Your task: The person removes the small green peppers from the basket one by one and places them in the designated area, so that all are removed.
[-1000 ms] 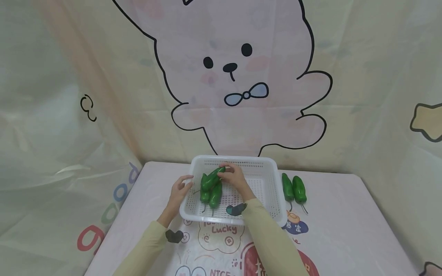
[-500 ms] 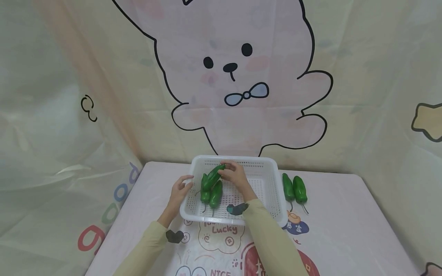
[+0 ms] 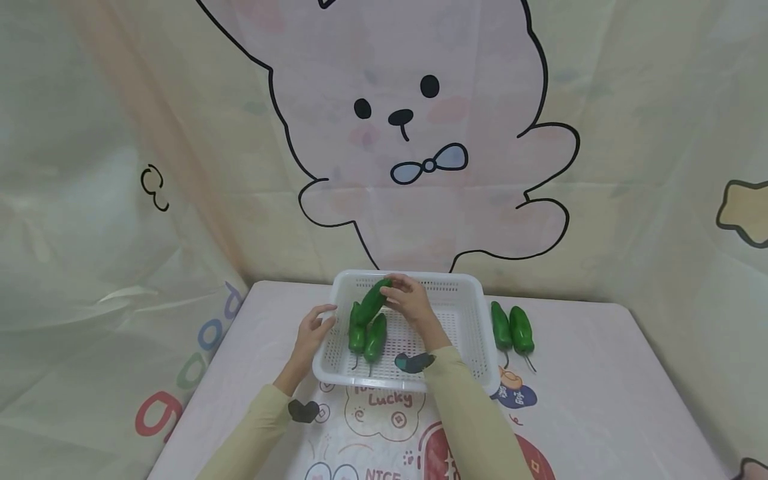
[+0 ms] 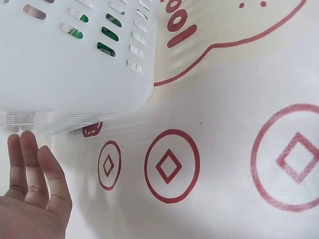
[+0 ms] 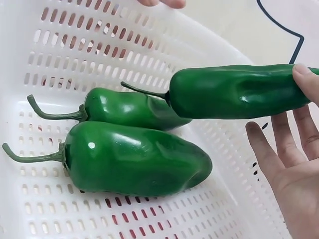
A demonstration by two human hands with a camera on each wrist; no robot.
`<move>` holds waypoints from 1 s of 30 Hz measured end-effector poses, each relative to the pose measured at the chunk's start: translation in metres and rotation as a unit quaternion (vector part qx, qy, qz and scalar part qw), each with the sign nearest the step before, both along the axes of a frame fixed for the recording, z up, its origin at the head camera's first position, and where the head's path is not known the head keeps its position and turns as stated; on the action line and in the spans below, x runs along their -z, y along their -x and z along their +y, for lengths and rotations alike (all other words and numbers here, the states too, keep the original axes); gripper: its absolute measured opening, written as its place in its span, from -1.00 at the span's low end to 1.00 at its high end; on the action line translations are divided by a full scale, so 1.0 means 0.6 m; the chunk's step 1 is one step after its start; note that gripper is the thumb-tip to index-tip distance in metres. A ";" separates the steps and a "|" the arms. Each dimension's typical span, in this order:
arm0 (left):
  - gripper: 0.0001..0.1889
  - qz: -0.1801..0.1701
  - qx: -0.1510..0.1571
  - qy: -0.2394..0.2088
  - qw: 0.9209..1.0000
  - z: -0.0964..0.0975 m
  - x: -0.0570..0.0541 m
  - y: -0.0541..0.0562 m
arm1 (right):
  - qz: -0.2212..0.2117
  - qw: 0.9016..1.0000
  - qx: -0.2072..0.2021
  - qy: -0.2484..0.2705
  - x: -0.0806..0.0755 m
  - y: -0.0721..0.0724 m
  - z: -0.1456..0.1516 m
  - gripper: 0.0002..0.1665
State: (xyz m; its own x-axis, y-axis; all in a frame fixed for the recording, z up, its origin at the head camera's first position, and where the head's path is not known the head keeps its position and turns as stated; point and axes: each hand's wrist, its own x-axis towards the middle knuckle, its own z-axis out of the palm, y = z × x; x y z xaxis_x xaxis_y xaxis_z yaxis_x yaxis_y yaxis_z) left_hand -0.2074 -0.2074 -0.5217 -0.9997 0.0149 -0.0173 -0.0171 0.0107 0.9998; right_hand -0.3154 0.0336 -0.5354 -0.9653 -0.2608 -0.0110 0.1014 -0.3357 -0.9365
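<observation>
White basket (image 3: 462, 323), lower centre of the head view; over it, the right hand (image 3: 414, 303) pinches a green pepper (image 3: 372, 303) near its narrow end.
The left hand (image 3: 311, 335), fingers extended, grips nothing visible at the basket's left side. The step seems to be positioning the pepper; next probably calls for a steady pinch clear of the two peppers (image 3: 375, 339) lying inside. Since half a second ago, the pinched one has tilted steeper.
</observation>
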 end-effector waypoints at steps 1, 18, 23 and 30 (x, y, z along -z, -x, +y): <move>-0.60 0.000 0.000 -0.002 1.000 -0.001 0.000 0.000 | 0.002 1.000 0.000 0.001 -0.002 0.000 0.000 -0.56; -0.61 0.001 0.000 0.002 1.000 -0.001 -0.001 0.001 | 0.108 0.993 0.029 -0.025 -0.031 -0.006 -0.010 -0.51; -0.61 0.000 -0.001 0.002 1.000 -0.001 -0.001 0.000 | 0.127 0.991 0.024 -0.039 -0.034 -0.008 -0.008 -0.49; -0.59 0.000 0.000 0.003 1.000 0.000 -0.005 -0.002 | 0.133 0.989 0.028 -0.050 -0.041 -0.007 -0.001 -0.47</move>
State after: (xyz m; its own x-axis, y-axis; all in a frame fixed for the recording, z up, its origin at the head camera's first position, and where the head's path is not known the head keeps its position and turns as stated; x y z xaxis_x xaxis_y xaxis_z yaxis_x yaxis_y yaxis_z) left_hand -0.2063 -0.2076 -0.5190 -0.9997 0.0150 -0.0167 -0.0164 0.0174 0.9997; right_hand -0.3114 0.0329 -0.5110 -0.9505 -0.2169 0.2226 -0.1698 -0.2376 -0.9564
